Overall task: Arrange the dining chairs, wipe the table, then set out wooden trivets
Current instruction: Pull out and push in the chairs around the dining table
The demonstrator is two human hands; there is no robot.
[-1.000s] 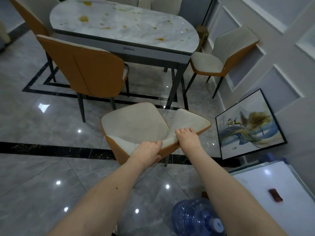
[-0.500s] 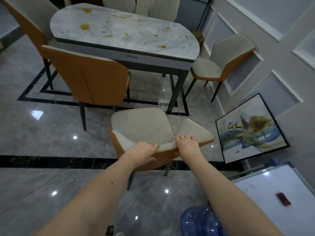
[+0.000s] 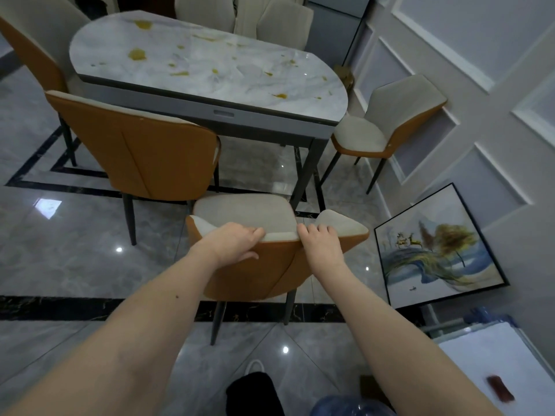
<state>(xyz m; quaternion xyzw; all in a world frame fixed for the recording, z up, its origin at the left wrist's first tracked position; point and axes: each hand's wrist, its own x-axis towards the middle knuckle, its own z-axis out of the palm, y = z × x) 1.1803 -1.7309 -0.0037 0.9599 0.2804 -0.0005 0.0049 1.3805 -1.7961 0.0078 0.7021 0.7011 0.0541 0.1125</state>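
An orange-backed dining chair with a cream seat stands upright in front of me, a short way from the near right corner of the marble table. My left hand grips the top edge of its backrest on the left. My right hand grips the same edge on the right, fingers curled over it. The tabletop carries yellow stains. No trivets are in sight.
Another orange chair is tucked at the table's near side. A further chair sits by the right wall, others at the far and left sides. A framed painting leans on the wall. A water jug and white cabinet are near right.
The chair has swung from tilted back toward me to upright on its legs, and it sits closer to the table. Both hands stayed on the backrest.
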